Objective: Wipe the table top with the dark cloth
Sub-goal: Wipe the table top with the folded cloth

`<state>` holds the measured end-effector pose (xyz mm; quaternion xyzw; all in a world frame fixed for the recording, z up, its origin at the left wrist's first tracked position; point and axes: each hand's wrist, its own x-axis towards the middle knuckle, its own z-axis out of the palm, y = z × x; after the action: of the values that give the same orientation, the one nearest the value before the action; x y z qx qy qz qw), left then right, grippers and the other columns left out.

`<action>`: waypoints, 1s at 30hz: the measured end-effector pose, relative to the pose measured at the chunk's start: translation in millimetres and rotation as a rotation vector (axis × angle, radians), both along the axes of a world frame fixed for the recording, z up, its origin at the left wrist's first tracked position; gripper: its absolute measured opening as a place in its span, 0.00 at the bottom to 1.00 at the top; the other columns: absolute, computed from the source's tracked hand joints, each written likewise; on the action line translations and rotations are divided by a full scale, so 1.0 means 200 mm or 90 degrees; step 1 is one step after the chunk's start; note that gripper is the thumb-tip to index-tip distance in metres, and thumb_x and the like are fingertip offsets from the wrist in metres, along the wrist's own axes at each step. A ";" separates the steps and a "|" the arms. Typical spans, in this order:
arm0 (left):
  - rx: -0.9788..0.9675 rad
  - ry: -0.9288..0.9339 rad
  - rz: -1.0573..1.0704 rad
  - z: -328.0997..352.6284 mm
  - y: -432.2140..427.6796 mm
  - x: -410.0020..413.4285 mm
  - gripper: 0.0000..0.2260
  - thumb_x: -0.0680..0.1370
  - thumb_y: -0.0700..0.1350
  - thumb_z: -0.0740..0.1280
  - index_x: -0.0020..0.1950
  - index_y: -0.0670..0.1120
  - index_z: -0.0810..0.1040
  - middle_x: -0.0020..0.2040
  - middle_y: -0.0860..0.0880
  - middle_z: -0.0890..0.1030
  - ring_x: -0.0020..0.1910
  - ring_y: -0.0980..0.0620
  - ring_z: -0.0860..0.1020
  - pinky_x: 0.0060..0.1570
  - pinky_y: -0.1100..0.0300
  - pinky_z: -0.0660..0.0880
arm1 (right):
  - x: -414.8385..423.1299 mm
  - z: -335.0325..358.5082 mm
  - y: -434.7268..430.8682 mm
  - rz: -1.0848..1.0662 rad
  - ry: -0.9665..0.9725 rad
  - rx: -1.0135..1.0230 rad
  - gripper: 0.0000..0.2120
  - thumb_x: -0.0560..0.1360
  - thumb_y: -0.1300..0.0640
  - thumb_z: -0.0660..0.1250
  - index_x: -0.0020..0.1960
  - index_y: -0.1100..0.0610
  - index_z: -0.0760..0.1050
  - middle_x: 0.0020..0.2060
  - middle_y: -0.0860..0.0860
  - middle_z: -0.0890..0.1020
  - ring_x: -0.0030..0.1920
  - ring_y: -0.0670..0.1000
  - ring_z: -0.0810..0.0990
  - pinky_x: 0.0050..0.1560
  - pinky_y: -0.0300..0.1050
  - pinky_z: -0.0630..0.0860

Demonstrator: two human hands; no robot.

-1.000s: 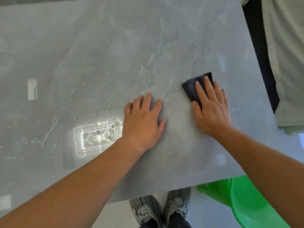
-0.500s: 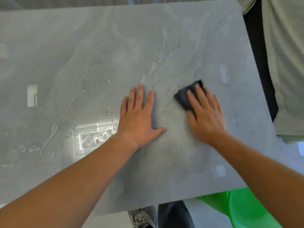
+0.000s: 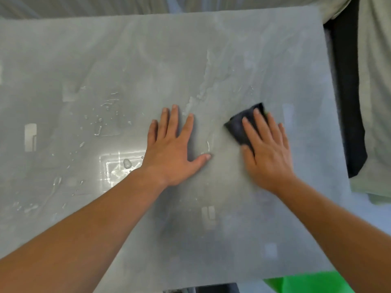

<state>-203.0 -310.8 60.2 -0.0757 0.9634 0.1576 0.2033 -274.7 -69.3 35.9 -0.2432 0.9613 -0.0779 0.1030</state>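
Note:
The grey stone-look table top (image 3: 148,60) fills the view. A small dark cloth (image 3: 240,125) lies flat on it right of centre. My right hand (image 3: 266,153) presses on the cloth with straight fingers and covers its near right part. My left hand (image 3: 173,149) lies flat on the bare table top just left of the cloth, fingers spread, a short gap between the thumb and the cloth. Water drops and streaks (image 3: 105,119) sit on the left half of the table.
A green plastic object (image 3: 296,284) shows below the table's near right edge. Pale fabric (image 3: 376,102) with a dark strip (image 3: 347,102) hangs beyond the right edge. Bright light reflections (image 3: 118,168) lie near my left wrist.
My right hand has slid the cloth a little to the left, towards my left hand. The view has shifted, so more of the table's far edge shows. My left hand stays flat on the table.

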 end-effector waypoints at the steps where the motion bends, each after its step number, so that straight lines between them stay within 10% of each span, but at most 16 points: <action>1: -0.009 -0.014 -0.009 0.00 0.00 0.00 0.46 0.72 0.77 0.51 0.81 0.55 0.37 0.79 0.45 0.29 0.77 0.44 0.29 0.76 0.41 0.37 | -0.11 0.01 -0.02 -0.052 -0.014 -0.003 0.29 0.81 0.49 0.56 0.80 0.48 0.54 0.81 0.50 0.52 0.81 0.57 0.49 0.79 0.58 0.46; 5: -0.032 -0.037 -0.027 0.01 0.02 0.00 0.51 0.68 0.80 0.51 0.80 0.54 0.35 0.78 0.43 0.27 0.76 0.41 0.26 0.76 0.39 0.36 | -0.20 0.02 -0.13 -0.131 -0.023 -0.006 0.29 0.82 0.49 0.54 0.81 0.48 0.50 0.82 0.50 0.48 0.81 0.57 0.44 0.79 0.57 0.42; 12: -0.032 -0.008 -0.005 -0.01 0.04 0.00 0.45 0.72 0.77 0.47 0.81 0.55 0.38 0.79 0.44 0.29 0.76 0.43 0.27 0.76 0.40 0.36 | 0.05 0.00 0.01 0.129 -0.008 -0.020 0.27 0.80 0.48 0.55 0.79 0.51 0.61 0.80 0.53 0.57 0.80 0.61 0.53 0.77 0.63 0.53; 19: -0.026 0.002 0.030 0.01 0.07 -0.02 0.40 0.76 0.74 0.47 0.81 0.53 0.47 0.81 0.43 0.37 0.79 0.43 0.33 0.77 0.41 0.38 | -0.47 0.00 -0.21 -0.122 -0.010 -0.029 0.29 0.82 0.48 0.53 0.81 0.50 0.53 0.81 0.53 0.50 0.80 0.60 0.47 0.79 0.61 0.46; 26: -0.041 0.031 0.054 0.04 0.09 -0.08 0.33 0.78 0.69 0.48 0.76 0.50 0.62 0.80 0.39 0.54 0.79 0.38 0.49 0.76 0.39 0.49 | -0.15 0.00 -0.07 0.170 -0.013 -0.009 0.27 0.81 0.49 0.55 0.79 0.52 0.60 0.81 0.53 0.55 0.81 0.60 0.50 0.78 0.62 0.51; 30: -0.029 0.063 0.049 0.02 0.04 -0.14 0.30 0.80 0.67 0.51 0.75 0.50 0.63 0.79 0.41 0.55 0.79 0.41 0.51 0.76 0.39 0.49 | -0.44 0.00 -0.09 -0.028 0.003 -0.027 0.29 0.79 0.49 0.55 0.80 0.50 0.59 0.81 0.52 0.55 0.80 0.59 0.52 0.79 0.58 0.48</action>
<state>-231.8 -303.7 63.7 -0.1097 0.9719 0.1468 0.1476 -362.6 -87.5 35.1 -0.2246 0.9648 -0.0998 0.0939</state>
